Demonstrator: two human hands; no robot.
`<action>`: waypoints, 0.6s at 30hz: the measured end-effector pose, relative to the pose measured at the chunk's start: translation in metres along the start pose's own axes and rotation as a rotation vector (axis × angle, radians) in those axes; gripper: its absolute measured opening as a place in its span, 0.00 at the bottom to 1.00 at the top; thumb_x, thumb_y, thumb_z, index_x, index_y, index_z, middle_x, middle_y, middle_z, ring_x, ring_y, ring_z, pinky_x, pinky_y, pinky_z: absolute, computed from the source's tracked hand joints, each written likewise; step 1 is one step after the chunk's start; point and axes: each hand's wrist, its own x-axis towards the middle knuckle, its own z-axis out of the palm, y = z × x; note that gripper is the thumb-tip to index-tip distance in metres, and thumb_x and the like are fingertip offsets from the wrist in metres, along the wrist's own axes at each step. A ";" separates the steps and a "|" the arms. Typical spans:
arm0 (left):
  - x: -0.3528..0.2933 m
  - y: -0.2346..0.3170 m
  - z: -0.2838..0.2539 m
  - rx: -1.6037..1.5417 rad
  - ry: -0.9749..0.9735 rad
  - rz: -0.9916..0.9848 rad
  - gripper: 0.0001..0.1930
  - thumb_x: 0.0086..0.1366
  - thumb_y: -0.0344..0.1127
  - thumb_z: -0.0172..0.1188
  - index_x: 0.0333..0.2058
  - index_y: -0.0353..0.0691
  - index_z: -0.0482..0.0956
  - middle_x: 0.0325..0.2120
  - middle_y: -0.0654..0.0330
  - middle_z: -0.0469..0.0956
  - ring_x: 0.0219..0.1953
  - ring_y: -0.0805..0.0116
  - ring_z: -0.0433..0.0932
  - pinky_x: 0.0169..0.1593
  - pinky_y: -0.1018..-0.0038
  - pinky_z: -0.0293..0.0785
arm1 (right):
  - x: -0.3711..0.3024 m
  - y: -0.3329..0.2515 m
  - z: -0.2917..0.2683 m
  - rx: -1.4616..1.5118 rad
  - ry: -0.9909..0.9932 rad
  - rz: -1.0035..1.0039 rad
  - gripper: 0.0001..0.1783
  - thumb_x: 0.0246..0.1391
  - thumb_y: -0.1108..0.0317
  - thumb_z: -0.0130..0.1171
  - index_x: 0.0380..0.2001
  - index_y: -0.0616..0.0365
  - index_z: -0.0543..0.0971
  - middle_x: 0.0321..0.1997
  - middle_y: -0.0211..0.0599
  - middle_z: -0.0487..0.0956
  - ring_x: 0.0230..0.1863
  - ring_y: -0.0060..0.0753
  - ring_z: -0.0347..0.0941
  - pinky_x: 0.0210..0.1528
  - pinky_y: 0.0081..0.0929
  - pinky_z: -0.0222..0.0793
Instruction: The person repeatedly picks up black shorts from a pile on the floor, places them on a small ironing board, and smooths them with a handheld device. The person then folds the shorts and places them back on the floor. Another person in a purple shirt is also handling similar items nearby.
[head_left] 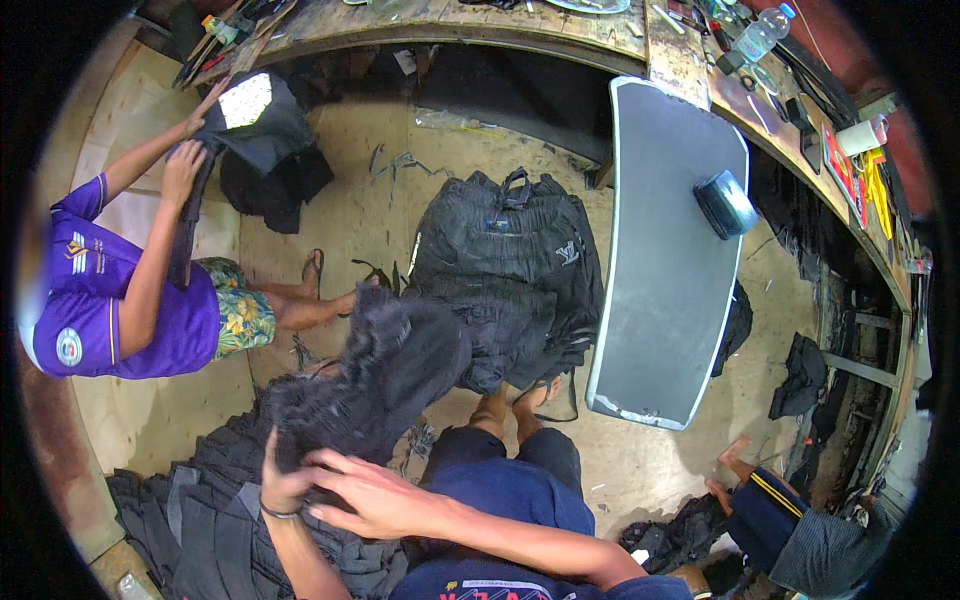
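A black garment (390, 350), bunched and slightly blurred, hangs in front of me, stretching from my hands toward the stack in the middle. My left hand (285, 480), with a dark band at its wrist, is closed on the garment's near end. Across from the right comes my right hand (370, 498), its fingers curled over the same end, close to the left hand. Just beyond lies a stack of black shorts (500, 260) with gathered waistbands, a drawstring and a small white emblem. Beneath my hands spreads a large heap of folded black cloth pieces (220, 505).
A grey board with a pale rim (665, 290) stands right of the stack, bearing a dark glossy box (726, 204). On the left, a person in purple (140, 290) holds black cloth (262, 140). Another seated person (800, 530) is at lower right. A cluttered wooden bench (480, 28) curves behind.
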 end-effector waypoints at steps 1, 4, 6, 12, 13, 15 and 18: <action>-0.014 -0.001 -0.003 0.469 0.253 -0.222 0.44 0.61 0.39 0.77 0.72 0.28 0.68 0.64 0.50 0.77 0.66 0.52 0.75 0.73 0.57 0.67 | -0.009 0.007 -0.011 0.023 -0.093 -0.003 0.20 0.68 0.63 0.62 0.56 0.66 0.80 0.57 0.53 0.79 0.53 0.58 0.82 0.57 0.49 0.79; -0.044 0.001 -0.015 0.576 0.251 -0.309 0.44 0.55 0.28 0.78 0.70 0.27 0.71 0.62 0.51 0.80 0.63 0.60 0.78 0.72 0.64 0.67 | -0.036 0.032 -0.074 0.391 0.075 0.418 0.10 0.63 0.67 0.64 0.37 0.63 0.87 0.34 0.46 0.87 0.35 0.39 0.87 0.42 0.40 0.83; -0.056 0.007 -0.023 0.501 0.173 -0.313 0.41 0.55 0.26 0.78 0.68 0.24 0.72 0.61 0.51 0.81 0.63 0.60 0.79 0.71 0.66 0.68 | -0.037 0.073 -0.131 -0.366 0.646 0.262 0.09 0.62 0.67 0.65 0.38 0.63 0.87 0.40 0.48 0.88 0.40 0.50 0.87 0.46 0.44 0.82; -0.063 -0.002 -0.019 0.601 -0.001 -0.492 0.37 0.59 0.25 0.76 0.66 0.24 0.73 0.55 0.53 0.84 0.58 0.66 0.81 0.67 0.70 0.72 | -0.024 0.202 -0.243 -1.150 0.366 0.980 0.76 0.32 0.30 0.85 0.79 0.57 0.60 0.74 0.61 0.72 0.79 0.65 0.60 0.77 0.67 0.57; -0.065 -0.010 -0.017 0.543 -0.035 -0.473 0.36 0.59 0.24 0.76 0.65 0.25 0.73 0.55 0.54 0.85 0.58 0.67 0.81 0.66 0.70 0.72 | -0.020 0.207 -0.249 -1.144 0.284 1.074 0.78 0.31 0.28 0.85 0.79 0.57 0.60 0.73 0.61 0.73 0.80 0.65 0.59 0.76 0.68 0.58; -0.070 -0.030 -0.017 0.511 0.032 -0.443 0.35 0.60 0.24 0.75 0.65 0.27 0.74 0.55 0.55 0.84 0.58 0.67 0.81 0.67 0.70 0.72 | -0.013 0.200 -0.249 -1.150 0.286 1.030 0.60 0.36 0.35 0.85 0.68 0.57 0.73 0.57 0.60 0.85 0.67 0.63 0.76 0.69 0.61 0.69; -0.079 -0.057 -0.024 0.649 0.233 -0.399 0.40 0.59 0.28 0.78 0.68 0.24 0.71 0.59 0.51 0.82 0.62 0.62 0.79 0.71 0.67 0.68 | -0.008 0.161 -0.214 -1.243 0.367 0.825 0.31 0.46 0.51 0.83 0.49 0.56 0.85 0.42 0.54 0.90 0.47 0.55 0.89 0.55 0.52 0.80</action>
